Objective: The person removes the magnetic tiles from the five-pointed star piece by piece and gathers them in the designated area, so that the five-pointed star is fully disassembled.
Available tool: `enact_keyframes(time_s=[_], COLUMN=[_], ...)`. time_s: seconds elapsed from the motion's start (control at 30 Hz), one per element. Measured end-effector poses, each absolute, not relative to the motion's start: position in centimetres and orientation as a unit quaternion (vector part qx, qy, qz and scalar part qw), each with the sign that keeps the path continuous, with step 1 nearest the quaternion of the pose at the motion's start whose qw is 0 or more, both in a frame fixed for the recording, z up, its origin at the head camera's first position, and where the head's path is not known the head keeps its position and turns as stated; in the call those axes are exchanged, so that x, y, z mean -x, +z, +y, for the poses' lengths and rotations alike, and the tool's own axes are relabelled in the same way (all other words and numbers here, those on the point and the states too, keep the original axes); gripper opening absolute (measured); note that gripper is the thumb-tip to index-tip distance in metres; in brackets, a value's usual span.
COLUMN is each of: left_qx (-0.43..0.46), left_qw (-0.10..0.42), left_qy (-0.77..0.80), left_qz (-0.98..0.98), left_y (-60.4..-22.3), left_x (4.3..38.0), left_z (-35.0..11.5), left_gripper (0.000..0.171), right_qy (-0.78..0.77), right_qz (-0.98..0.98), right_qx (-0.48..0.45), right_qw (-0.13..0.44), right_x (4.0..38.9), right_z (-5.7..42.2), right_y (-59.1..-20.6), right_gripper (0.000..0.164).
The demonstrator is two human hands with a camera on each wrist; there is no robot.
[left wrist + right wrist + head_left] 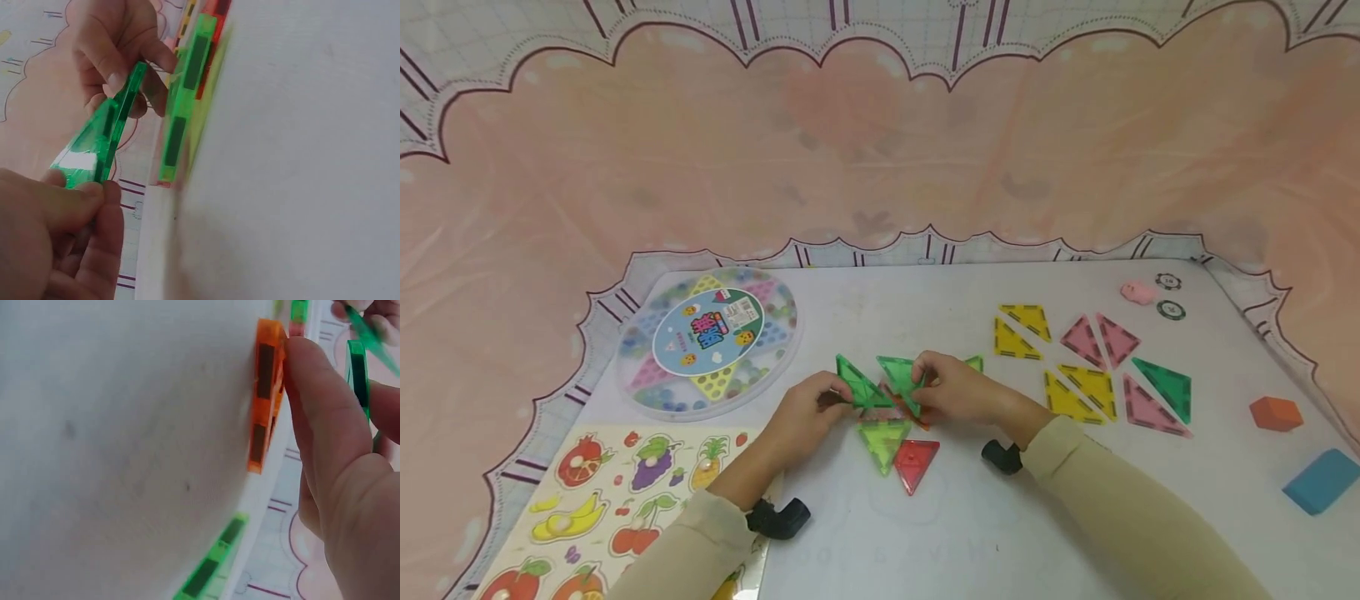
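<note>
My left hand (805, 421) pinches a dark green triangular tile (87, 153) by one corner, thumb against fingers. Just across from it, my right hand (958, 390) holds another green triangular tile (357, 378) between thumb and fingers. Both tiles are raised over a small group of translucent tiles at the middle of the table. That group includes a yellow-green triangle (883, 442), a red triangle (916, 465) and an orange tile (265, 394); some of it is hidden by the hands. A light green tile (975, 363) shows behind my right hand.
Yellow triangles (1022, 337), pink triangles (1082, 342) and a green triangle (1172, 387) lie at right. Beyond are a pink figure (1138, 292), an orange block (1276, 413) and a blue block (1322, 482). A round game box (651, 333) and a fruit board (602, 492) occupy the left.
</note>
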State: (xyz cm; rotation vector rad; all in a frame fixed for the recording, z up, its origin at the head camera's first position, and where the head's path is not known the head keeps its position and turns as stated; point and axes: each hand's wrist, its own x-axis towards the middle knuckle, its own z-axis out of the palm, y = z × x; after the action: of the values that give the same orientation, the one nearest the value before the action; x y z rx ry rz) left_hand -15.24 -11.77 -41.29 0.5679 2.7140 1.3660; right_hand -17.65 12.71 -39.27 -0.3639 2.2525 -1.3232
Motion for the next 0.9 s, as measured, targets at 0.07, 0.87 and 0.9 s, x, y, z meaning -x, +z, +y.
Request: enact_keyframes(time_s=[0.07, 0.87, 0.9], left_qx=[-0.174, -0.16, -0.163], left_qw=[0.019, 0.117, 0.122], left_qy=[0.451, 0.369, 0.367], left_qz=[0.875, 0.908, 0.908], left_y=[-40.9, -40.4, -40.5], left_x=[15.3, 25.8, 26.0], left_z=[-12.0, -5.6, -5.3], left_gripper=[0.015, 0.026, 0.026], right_qy=[-0.494, -0.42, -0.411], right_qz=[0.823, 0.89, 0.894], right_qx=[0.135, 0.031, 0.033], right_qw=[0.245, 0.175, 0.179], right_x=[17.7, 25.4, 25.6], right_z=[13.0, 20.0, 19.8], right_y=[-39.0, -37.3, -37.3], right_gripper=[0.011, 0.03, 0.029])
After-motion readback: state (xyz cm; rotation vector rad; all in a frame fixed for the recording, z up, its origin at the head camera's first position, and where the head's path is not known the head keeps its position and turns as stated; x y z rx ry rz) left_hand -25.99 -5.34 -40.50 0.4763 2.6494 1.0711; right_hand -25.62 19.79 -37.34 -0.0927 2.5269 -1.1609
